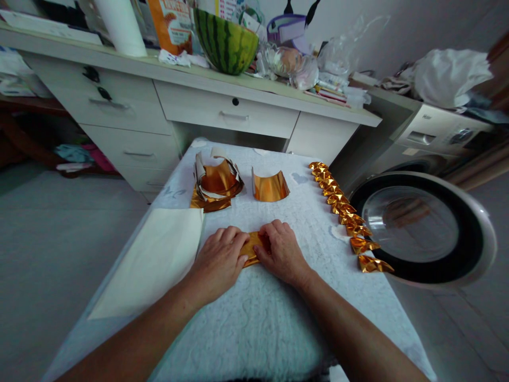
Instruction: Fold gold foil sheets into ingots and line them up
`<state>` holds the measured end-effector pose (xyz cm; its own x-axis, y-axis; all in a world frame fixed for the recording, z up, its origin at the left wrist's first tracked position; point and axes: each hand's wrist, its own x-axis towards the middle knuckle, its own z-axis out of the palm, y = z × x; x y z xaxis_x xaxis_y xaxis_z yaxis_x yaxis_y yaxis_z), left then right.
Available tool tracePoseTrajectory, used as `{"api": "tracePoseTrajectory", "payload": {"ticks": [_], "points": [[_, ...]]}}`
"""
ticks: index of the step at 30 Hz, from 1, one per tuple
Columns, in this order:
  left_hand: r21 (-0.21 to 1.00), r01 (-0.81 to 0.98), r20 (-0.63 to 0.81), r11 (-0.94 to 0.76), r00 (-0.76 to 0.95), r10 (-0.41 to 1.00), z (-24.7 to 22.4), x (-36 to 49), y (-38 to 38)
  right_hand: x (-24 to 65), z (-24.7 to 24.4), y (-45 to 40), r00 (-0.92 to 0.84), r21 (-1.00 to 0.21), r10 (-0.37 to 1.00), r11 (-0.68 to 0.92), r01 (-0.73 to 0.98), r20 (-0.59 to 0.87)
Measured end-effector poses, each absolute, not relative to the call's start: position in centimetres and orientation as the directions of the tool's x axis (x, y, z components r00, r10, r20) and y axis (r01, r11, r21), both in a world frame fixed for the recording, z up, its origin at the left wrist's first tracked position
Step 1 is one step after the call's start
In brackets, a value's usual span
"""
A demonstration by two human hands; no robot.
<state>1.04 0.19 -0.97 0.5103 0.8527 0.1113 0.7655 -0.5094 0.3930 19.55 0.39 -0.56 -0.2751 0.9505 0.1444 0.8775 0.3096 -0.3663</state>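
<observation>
A folded piece of gold foil paper point(251, 248) lies on the cloth-covered table between my hands. My left hand point(222, 260) grips its left end, fingers bent over it and thumb at the near edge. At the right end, my right hand point(283, 253) pinches the paper with thumb and curled fingers. Beyond them stands a single curved gold sheet point(271, 187). Left of that sits a curled stack of gold sheets point(218, 180) with pale backs. A row of folded gold foil pieces point(344, 212) runs down the table's right side.
Pale paper sheets point(155, 260) lie at the table's left edge. Behind the table is a white desk point(226, 109) with drawers, carrying a halved watermelon point(226, 42) and plastic bags. To the right, the open door of a washing machine point(421, 228) stands close to the table.
</observation>
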Motion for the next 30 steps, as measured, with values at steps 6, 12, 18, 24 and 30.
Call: {"api": "tracePoseTrajectory", "payload": {"ticks": [6,12,18,24,30], "points": [[0.379,0.763,0.080,-0.523,0.536,0.840,-1.4,0.6,-0.1,19.6,-0.4,0.3,-0.288,-0.357,0.947,0.320,0.878,0.141],[0.388,0.757,0.061,-0.526,0.548,0.834,-1.5,0.3,-0.2,19.4,-0.3,-0.2,-0.273,-0.330,0.954,0.298,0.896,0.121],[0.440,0.736,0.028,-0.514,0.561,0.827,-1.1,-0.1,-0.1,18.7,-0.1,-0.9,-0.228,-0.274,0.967,0.250,0.928,0.112],[0.485,0.706,-0.009,-0.516,0.593,0.805,-1.0,-0.6,0.1,18.3,-0.1,-1.3,-0.222,-0.260,0.969,0.242,0.935,0.107],[0.497,0.695,0.001,-0.520,0.599,0.801,-1.1,-0.7,0.1,18.6,0.2,-1.2,-0.240,-0.266,0.965,0.260,0.928,0.106]]}}
